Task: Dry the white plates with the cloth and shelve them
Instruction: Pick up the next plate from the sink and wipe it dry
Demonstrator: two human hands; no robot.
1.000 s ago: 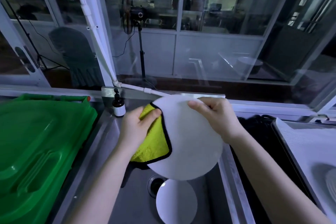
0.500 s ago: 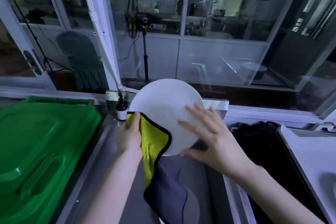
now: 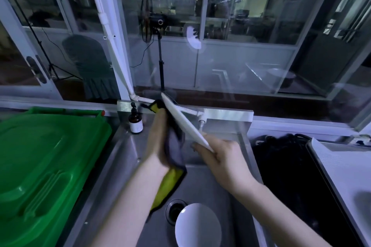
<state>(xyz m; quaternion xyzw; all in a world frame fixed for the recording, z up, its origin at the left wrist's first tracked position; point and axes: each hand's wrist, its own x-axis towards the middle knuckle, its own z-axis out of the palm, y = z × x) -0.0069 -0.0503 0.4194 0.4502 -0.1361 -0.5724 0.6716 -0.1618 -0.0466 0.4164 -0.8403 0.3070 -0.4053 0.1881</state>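
I hold a white plate (image 3: 185, 122) almost edge-on above the steel sink (image 3: 212, 190). My right hand (image 3: 218, 156) grips its near rim. My left hand (image 3: 158, 138) presses a yellow and grey cloth (image 3: 173, 166) against the plate's left face; the cloth hangs down below my wrist. The face under the cloth is hidden. A second white plate (image 3: 197, 224) lies in the sink basin by the drain (image 3: 174, 209).
A green plastic bin lid (image 3: 44, 166) fills the left side. A brown pump bottle (image 3: 136, 120) stands at the sink's back left corner. A tap (image 3: 201, 119) juts from the back ledge. A dark mat (image 3: 291, 176) and a white tray (image 3: 345, 166) lie to the right.
The plate has turned from facing me to nearly edge-on. My right hand shifted from lying flat on its face to gripping the near rim. The cloth moved behind the plate.
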